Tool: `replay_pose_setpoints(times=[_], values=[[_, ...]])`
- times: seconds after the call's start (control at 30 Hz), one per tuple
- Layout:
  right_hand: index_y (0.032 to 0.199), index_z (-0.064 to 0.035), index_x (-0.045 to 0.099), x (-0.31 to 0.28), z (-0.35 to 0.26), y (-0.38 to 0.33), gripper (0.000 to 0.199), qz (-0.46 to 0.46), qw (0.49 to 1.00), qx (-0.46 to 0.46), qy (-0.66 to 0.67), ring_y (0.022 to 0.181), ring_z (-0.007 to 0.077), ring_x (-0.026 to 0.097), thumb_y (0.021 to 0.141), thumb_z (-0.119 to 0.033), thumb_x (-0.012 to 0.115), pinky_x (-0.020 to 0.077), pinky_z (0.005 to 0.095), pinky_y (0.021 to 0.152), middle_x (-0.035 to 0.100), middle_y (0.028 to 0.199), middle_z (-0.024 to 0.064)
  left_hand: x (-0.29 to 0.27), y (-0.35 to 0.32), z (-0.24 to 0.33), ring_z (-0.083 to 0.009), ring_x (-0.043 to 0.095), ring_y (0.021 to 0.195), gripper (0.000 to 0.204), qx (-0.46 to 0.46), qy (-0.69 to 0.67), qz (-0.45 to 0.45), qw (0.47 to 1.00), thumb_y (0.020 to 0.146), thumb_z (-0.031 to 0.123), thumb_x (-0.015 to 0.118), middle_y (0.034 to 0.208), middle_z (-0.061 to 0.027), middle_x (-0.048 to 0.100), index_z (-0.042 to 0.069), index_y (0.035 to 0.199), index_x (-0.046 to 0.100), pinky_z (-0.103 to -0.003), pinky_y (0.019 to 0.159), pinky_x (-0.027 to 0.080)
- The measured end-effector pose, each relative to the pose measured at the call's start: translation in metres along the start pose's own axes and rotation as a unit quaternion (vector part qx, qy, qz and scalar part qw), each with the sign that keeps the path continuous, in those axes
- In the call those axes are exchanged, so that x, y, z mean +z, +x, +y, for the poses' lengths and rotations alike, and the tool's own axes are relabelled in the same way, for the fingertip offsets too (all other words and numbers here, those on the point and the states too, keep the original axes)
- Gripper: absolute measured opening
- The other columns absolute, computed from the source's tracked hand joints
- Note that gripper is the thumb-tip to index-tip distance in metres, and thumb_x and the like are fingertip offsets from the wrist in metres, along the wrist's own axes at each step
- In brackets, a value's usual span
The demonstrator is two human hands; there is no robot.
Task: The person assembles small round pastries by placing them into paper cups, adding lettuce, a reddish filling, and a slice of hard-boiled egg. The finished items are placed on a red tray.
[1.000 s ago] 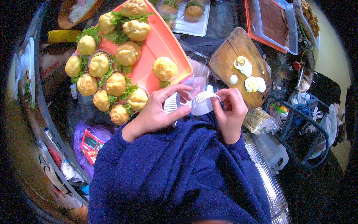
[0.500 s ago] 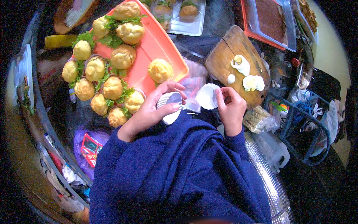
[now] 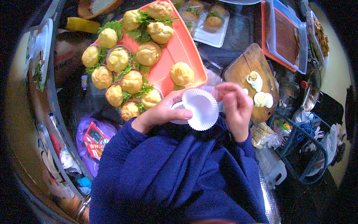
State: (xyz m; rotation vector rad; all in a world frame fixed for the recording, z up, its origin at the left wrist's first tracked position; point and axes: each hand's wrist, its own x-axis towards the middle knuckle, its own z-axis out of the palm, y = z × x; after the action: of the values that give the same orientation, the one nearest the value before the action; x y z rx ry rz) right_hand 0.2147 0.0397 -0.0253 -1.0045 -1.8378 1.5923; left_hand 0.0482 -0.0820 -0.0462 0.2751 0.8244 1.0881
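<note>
Head view: I see the left hand point(image 3: 161, 111) with grip pinched on white, round, fluted paper cups point(image 3: 203, 108) near the orange plastic tray point(image 3: 184, 46). The right hand point(image 3: 237, 106), blurred and half-curled, is just beside them; I cannot tell its hold.

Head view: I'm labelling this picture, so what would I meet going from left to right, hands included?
Purple bag, left hand, front white paper cup, right hand, blue basket.
</note>
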Motion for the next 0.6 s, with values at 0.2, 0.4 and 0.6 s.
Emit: replay_pose_setpoints(times=[0.2, 0.4, 0.6], values=[[0.107, 0.001, 0.064, 0.04, 0.039, 0.04, 0.043, -0.082, 0.982, 0.038, -0.166, 0.085, 0.0288, 0.063, 0.084, -0.035, 0.07, 0.0505, 0.0362, 0.076, 0.062, 0.092, 0.016, -0.013, -0.028, -0.002, -0.0212, 0.059, 0.112, 0.09, 0.044, 0.048, 0.016, 0.998, 0.063, 0.048, 0.079, 0.123, -0.0117, 0.059, 0.0, 0.133, 0.046, -0.035, 0.097, 0.046], [0.11, 0.0003, 0.063, 0.064, 0.046, 0.037, 0.052, -0.101, 0.932, -0.041, -0.345, 0.089, 0.0302, 0.062, 0.075, -0.035, 0.078, 0.0504, 0.039, 0.078, 0.061, 0.096, 0.0157, -0.025, -0.048, 0.0, -0.0166, 0.052, 0.118, 0.077, 0.05, 0.018, -0.02, 0.998, 0.073, 0.034, 0.077, 0.126, -0.0072, 0.056, 0.002, 0.136, 0.044, -0.032, 0.102, 0.039], [0.104, -0.0016, 0.059, 0.068, 0.053, 0.038, 0.053, -0.111, 0.96, -0.017, -0.255, 0.087, 0.0242, 0.062, 0.067, -0.031, 0.084, 0.0499, 0.0351, 0.078, 0.062, 0.095, 0.0126, -0.031, -0.045, -0.003, -0.0163, 0.054, 0.115, 0.075, 0.065, 0.007, -0.008, 0.998, 0.073, 0.035, 0.076, 0.122, -0.0072, 0.058, 0.001, 0.133, 0.046, -0.031, 0.101, 0.04]])
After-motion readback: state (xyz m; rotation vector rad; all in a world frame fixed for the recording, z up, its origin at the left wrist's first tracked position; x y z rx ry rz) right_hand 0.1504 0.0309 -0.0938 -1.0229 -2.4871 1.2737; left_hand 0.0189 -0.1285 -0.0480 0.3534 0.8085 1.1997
